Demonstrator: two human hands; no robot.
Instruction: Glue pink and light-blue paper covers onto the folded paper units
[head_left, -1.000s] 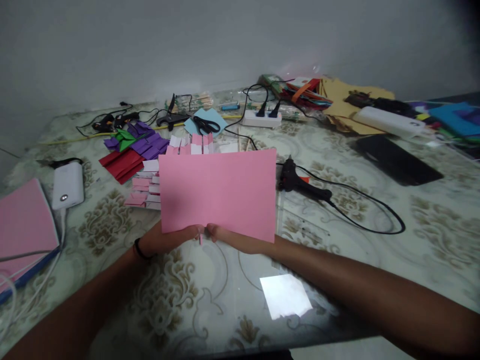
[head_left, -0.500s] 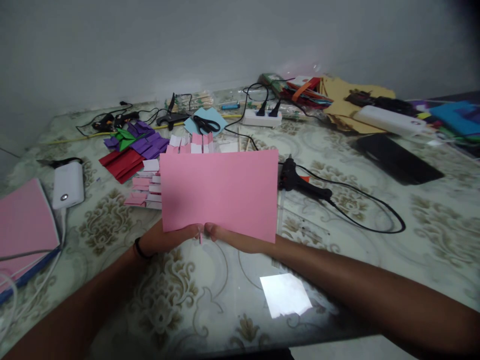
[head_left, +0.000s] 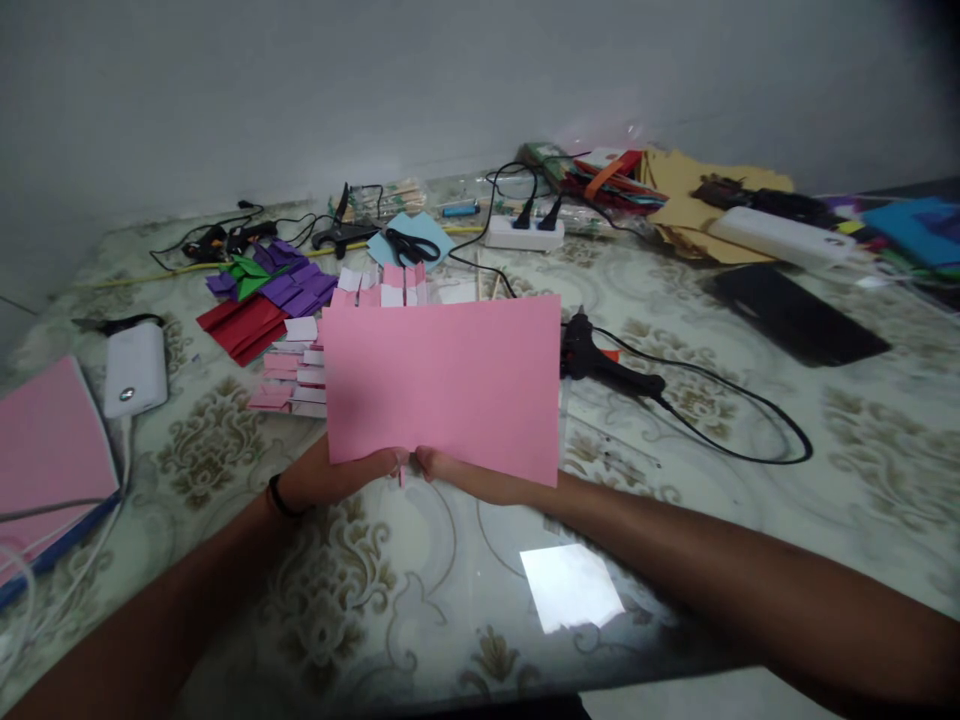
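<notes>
My left hand (head_left: 341, 470) and right hand (head_left: 465, 478) pinched the sheet's (head_left: 446, 380) near edge, thumbs nearly touching. Sheet looked whole; folded strips (head_left: 296, 375) lay at ten o'clock, scissors (head_left: 412, 248) at twelve.

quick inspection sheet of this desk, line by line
surface: table with a pale floral pattern under a glossy top, and a bright glare patch near the front edge
things in hand: pink sheet, held up flat, facing the camera
clutter: folded pink and white pieces, purple pieces, red paper, scissors, glue gun, power bank, pink pad
grippers: left hand and right hand pinch the sheet's lower edge, thumbs almost meeting
cables: glue gun cable loops across the table; plugs sit in a power strip
surroundings: plain wall behind; no other people seen
</notes>
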